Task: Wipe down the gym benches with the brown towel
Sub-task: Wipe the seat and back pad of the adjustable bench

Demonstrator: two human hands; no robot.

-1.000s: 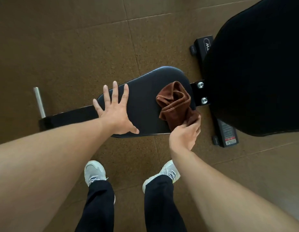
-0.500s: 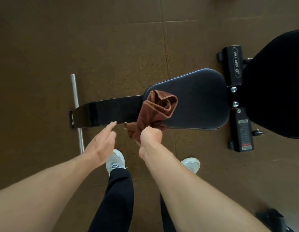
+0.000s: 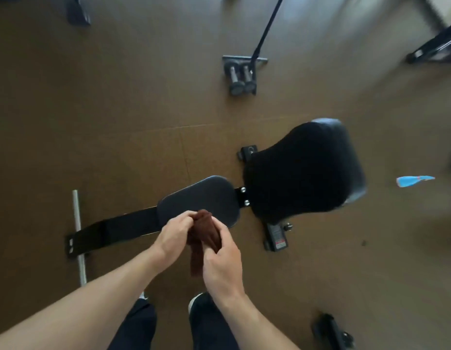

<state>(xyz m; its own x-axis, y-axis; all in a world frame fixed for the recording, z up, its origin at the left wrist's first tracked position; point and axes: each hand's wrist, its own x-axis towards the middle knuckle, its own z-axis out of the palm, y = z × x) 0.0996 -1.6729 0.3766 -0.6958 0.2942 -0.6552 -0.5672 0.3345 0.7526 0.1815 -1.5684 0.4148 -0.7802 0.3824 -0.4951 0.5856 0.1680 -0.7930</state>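
The brown towel (image 3: 201,236) hangs bunched between both of my hands, lifted off the bench and held above its near edge. My left hand (image 3: 174,233) pinches the towel's upper left side. My right hand (image 3: 223,258) grips its right side, with a strip of cloth dangling below. The black gym bench lies on the brown floor: its small seat pad (image 3: 204,198) is just beyond my hands, and its raised back pad (image 3: 305,168) is to the right. The bench's black frame (image 3: 110,231) runs left to a silver foot bar (image 3: 78,233).
Two dumbbells sit in a small stand (image 3: 240,74) on the floor beyond the bench, with a thin black pole rising from it. A blue object (image 3: 413,181) lies on the floor to the right. Dark equipment bases stand at the top left, top right and bottom right (image 3: 331,332).
The towel has come off the seat pad and is now held in both hands; my left hand has joined my right on it. The view has risen and pulled back from the bench.
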